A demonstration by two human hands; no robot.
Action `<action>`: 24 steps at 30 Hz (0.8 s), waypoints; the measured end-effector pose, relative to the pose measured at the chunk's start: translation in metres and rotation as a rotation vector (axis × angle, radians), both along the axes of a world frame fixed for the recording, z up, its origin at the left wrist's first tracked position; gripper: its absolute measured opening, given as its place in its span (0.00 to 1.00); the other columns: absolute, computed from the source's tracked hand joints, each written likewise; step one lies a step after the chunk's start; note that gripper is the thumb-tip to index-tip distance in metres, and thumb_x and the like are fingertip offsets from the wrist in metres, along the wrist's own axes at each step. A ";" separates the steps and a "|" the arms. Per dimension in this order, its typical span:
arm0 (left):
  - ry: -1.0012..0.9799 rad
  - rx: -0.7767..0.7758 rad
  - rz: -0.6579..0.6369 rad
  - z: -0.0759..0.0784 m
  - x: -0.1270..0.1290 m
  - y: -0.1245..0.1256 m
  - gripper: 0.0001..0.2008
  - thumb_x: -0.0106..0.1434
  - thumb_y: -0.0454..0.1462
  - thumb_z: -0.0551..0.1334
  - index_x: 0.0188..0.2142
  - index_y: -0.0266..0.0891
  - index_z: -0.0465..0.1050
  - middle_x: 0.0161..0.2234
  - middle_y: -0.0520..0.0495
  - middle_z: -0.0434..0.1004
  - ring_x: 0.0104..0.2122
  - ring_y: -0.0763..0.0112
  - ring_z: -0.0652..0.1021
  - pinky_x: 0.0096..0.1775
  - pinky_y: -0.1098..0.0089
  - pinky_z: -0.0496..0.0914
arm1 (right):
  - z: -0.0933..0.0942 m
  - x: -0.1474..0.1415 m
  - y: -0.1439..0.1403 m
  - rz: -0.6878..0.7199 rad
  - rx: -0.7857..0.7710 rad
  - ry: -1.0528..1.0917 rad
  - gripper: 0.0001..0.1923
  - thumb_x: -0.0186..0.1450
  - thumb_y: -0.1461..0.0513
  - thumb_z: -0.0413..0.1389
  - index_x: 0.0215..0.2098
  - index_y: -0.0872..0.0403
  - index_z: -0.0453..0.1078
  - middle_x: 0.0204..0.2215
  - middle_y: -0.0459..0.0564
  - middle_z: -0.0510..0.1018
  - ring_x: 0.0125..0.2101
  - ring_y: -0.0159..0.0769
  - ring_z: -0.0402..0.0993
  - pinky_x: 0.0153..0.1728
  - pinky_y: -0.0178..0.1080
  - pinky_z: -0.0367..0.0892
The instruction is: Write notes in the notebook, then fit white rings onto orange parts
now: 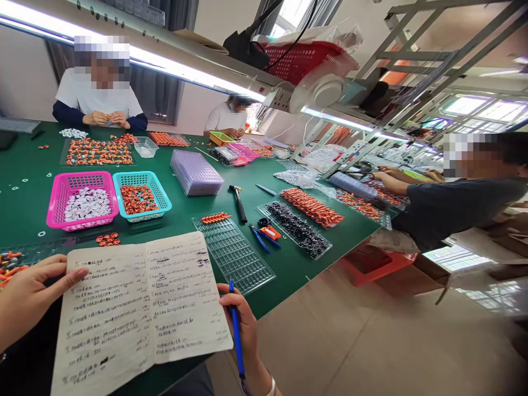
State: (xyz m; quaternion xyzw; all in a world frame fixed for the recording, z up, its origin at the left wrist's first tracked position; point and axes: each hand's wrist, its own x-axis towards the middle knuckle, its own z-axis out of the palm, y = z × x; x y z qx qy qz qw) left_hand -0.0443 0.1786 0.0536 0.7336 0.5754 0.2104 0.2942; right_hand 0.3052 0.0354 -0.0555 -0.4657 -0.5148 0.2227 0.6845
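Observation:
An open notebook (148, 308) with handwritten lines on both pages is tilted up at the table's front edge. My left hand (37, 291) grips its left edge, thumb lying on the page and fingers behind. At the right edge, my right hand (243, 324) is closed around a blue pen (236, 335), its tip pointing up, while the fingers also touch the notebook's edge. Behind the notebook lies a clear compartment tray (235, 253) with a row of orange parts at its far end. A few orange caps (108, 240) sit just beyond the left page.
Pink (53, 203) and turquoise (165, 201) baskets hold white and orange parts. Stacked clear trays (196, 173), a hammer (238, 203), blue-handled pliers (259, 239) and a tray of black parts (297, 228) lie beyond. Several co-workers sit around the green table (198, 206); a lamp bar hangs overhead.

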 end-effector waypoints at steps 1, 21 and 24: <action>0.005 0.001 0.002 0.000 0.000 0.000 0.24 0.51 0.62 0.61 0.31 0.48 0.83 0.44 0.50 0.82 0.44 0.54 0.80 0.44 0.70 0.72 | 0.000 0.000 0.000 -0.001 -0.001 -0.001 0.05 0.62 0.63 0.63 0.37 0.46 0.74 0.42 0.50 0.79 0.41 0.43 0.77 0.38 0.44 0.73; 0.011 0.050 -0.009 0.002 0.002 -0.001 0.24 0.51 0.61 0.61 0.27 0.47 0.82 0.40 0.50 0.83 0.43 0.54 0.80 0.39 0.72 0.73 | -0.001 -0.002 0.002 -0.016 0.007 0.012 0.04 0.62 0.60 0.63 0.36 0.47 0.74 0.41 0.52 0.79 0.40 0.44 0.78 0.36 0.43 0.75; 0.007 0.073 -0.018 0.005 0.005 -0.004 0.23 0.53 0.59 0.61 0.26 0.46 0.82 0.38 0.49 0.83 0.40 0.57 0.81 0.38 0.73 0.73 | 0.000 0.000 0.000 -0.007 -0.013 0.024 0.02 0.63 0.60 0.62 0.35 0.48 0.75 0.41 0.52 0.80 0.39 0.44 0.78 0.34 0.43 0.75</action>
